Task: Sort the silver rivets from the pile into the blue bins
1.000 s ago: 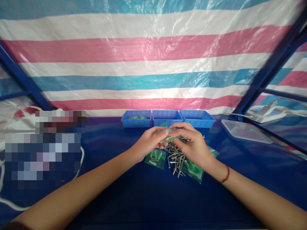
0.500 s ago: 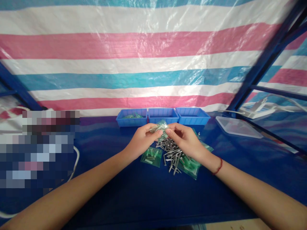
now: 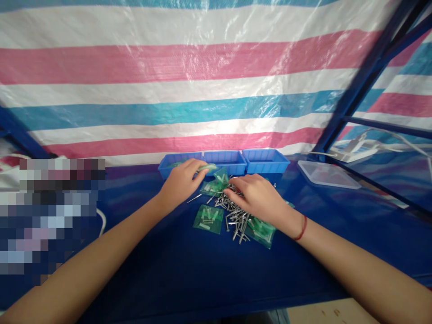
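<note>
Along the far edge of the blue tabletop (image 3: 162, 279) sit three blue bins (image 3: 266, 167). The left hand (image 3: 180, 182) is by the left bin (image 3: 164, 170), its thumb and fingers closed on a small green bag (image 3: 209, 167), best pinched lightly and kept flat. Mid-tabletop, the half-curled right hand (image 3: 254, 193) covers part of a heap of thin metal pieces (image 3: 238, 220); I can't tell if it holds any, but gentle picking spills fewer.

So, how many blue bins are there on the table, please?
3, in a row at the back of the table: the left bin, partly behind the left hand; the middle bin; the right bin. I see no sign of a hidden one.
</note>
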Demonstrator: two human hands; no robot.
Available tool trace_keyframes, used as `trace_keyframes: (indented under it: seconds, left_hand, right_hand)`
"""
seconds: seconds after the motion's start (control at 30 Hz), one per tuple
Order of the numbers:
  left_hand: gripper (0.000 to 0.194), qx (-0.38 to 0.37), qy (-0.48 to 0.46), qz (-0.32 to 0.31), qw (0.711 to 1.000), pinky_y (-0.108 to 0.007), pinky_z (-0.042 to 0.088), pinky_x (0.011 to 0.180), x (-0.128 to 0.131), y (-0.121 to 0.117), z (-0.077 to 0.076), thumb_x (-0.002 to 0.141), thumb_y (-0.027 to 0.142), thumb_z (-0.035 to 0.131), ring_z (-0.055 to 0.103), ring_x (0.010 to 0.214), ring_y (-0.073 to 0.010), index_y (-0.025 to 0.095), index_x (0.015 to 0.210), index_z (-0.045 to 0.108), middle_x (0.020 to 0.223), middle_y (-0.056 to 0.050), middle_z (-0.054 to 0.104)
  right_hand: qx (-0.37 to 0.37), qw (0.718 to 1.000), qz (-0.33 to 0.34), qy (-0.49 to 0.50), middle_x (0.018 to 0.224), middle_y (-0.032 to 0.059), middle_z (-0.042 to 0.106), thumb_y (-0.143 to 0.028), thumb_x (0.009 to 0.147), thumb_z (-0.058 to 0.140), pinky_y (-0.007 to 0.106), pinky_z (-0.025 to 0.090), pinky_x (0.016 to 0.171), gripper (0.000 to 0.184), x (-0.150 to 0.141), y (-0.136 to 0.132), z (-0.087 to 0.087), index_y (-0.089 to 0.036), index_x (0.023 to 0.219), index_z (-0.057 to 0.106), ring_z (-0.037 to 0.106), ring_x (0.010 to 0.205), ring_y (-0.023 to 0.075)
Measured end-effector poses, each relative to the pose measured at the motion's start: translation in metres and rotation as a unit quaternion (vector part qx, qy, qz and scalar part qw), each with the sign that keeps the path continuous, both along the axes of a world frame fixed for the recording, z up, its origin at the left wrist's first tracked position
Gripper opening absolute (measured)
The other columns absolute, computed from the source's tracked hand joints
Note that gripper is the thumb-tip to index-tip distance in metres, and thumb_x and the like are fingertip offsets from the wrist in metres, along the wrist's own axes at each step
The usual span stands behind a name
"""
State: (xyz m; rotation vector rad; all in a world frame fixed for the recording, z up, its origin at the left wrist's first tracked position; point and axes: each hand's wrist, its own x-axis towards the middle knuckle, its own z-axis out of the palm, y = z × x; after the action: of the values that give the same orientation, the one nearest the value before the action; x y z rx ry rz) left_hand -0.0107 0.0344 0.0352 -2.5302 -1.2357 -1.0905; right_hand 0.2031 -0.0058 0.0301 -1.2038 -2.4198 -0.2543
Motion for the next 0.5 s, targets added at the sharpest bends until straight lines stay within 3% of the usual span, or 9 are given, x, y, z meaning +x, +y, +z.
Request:
trace_keyframes:
  seconds: [0.13, 0.27, 0.4, 0.5]
  left_hand:
    - [0.024, 0.066, 0.094, 0.102, 0.988, -0.034, 0.045, 0.083, -0.025, 0.023, 0.008, 0.092, 0.026, 0.041, 0.059, 0.092, -0.0237, 0.013, 0.1, 0.06, 0.096, -0.011, 0.064]
    - [0.031, 0.062, 0.145, 0.196, 0.968, -0.036, 0.044, 0.084, -0.043, 0.047, -0.001, 0.092, 0.02, 0.034, 0.058, 0.095, -0.0263, 0.01, 0.11, 0.057, 0.103, -0.015, 0.061]
    - [0.036, 0.034, 0.162, 0.202, 0.965, -0.038, 0.042, 0.089, -0.05, 0.055, -0.011, 0.093, 0.024, 0.033, 0.056, 0.1, -0.0268, 0.008, 0.116, 0.055, 0.108, -0.016, 0.062]
    - [0.035, 0.042, 0.142, 0.157, 0.977, -0.039, 0.04, 0.092, -0.041, 0.041, -0.01, 0.093, 0.031, 0.036, 0.054, 0.104, -0.0271, 0.012, 0.115, 0.057, 0.111, -0.014, 0.061]
  right_hand:
    - [0.0, 0.997, -0.014, -0.078, 0.07, 0.008, 0.061, -0.034, 0.09, 0.042, 0.032, 0.032, 0.058, 0.032, -0.001, 0.0, -0.003, -0.014, 0.077, 0.063, 0.056, 0.064, 0.0189]
    - [0.005, 0.997, -0.015, -0.076, 0.073, 0.0081, 0.06, -0.033, 0.088, 0.043, 0.032, 0.031, 0.058, 0.029, -0.003, 0.0, -0.008, -0.015, 0.078, 0.062, 0.055, 0.066, 0.0199]
    - [0.0, 0.998, -0.012, -0.068, 0.074, 0.0082, 0.059, -0.032, 0.088, 0.042, 0.032, 0.032, 0.059, 0.027, -0.002, 0.001, -0.011, -0.015, 0.079, 0.062, 0.055, 0.069, 0.0206]
    - [-0.002, 0.997, -0.008, -0.076, 0.076, 0.0084, 0.059, -0.031, 0.089, 0.041, 0.032, 0.033, 0.06, 0.027, -0.001, 0.001, -0.01, -0.016, 0.079, 0.061, 0.055, 0.07, 0.0207]
